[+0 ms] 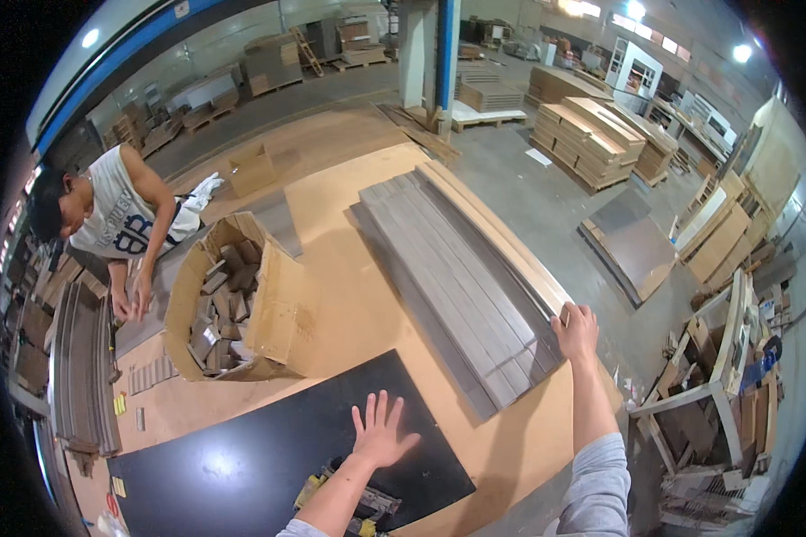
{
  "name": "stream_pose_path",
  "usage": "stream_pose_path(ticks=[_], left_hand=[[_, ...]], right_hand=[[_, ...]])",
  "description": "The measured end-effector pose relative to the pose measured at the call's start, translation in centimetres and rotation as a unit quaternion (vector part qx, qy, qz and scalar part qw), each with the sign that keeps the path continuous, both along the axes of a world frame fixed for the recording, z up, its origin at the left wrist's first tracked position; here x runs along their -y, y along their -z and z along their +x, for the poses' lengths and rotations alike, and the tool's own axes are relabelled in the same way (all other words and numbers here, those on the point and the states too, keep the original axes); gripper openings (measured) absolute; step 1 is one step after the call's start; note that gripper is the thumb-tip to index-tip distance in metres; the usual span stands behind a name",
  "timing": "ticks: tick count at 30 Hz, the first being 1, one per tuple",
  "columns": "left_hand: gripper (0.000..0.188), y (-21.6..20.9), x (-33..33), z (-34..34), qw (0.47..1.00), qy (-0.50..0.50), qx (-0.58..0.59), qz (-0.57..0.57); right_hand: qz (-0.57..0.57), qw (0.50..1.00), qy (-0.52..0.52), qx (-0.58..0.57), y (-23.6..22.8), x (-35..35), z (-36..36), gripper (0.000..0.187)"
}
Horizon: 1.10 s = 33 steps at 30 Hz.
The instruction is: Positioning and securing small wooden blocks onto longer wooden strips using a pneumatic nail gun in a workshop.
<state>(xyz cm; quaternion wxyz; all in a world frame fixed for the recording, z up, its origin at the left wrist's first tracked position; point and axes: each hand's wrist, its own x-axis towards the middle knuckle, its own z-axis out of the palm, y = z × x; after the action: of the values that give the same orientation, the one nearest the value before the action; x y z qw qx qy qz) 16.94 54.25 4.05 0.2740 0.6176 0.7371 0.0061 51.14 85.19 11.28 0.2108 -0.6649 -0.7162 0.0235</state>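
Note:
My left hand point(385, 434) is spread open, palm down, over a glossy black panel point(233, 447) at the near side of the table. Beneath my left forearm lies a yellow and dark metal tool point(381, 506), partly hidden, its kind unclear. My right hand point(576, 331) curls its fingers round the near end of a long light-wood strip point(493, 237). That strip runs along the right edge of a stack of grey wood-look boards point(461, 277), which lies lengthwise on the tan table point(331, 192).
Left of the boards stands an open cardboard box point(282, 309) of small wood offcuts. A co-worker point(139, 206) bends over the table's left side, near stacked dark strips point(85, 367). A scrap-filled rack point(721, 385) stands to the right; pallets of boards point(587, 139) lie beyond.

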Motion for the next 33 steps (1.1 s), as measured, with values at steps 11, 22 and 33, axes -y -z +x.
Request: stream_pose_path(ticks=[11,22,33], left_hand=[[0.102,-0.5,-0.5,0.3,1.000,0.004,-0.005,-0.016],[0.102,-0.1,0.0,0.1,1.000,0.002,-0.014,-0.017],[0.101,-0.1,0.1,-0.2,1.000,-0.022,-0.005,-0.006]], right_hand=[[0.049,0.989,0.082,-0.113,3.8,4.2,5.8,0.056],[0.067,0.966,0.094,-0.232,5.2,3.9,5.5,0.084],[-0.100,0.967,0.016,-0.234,2.4,1.9,5.9,0.102]])
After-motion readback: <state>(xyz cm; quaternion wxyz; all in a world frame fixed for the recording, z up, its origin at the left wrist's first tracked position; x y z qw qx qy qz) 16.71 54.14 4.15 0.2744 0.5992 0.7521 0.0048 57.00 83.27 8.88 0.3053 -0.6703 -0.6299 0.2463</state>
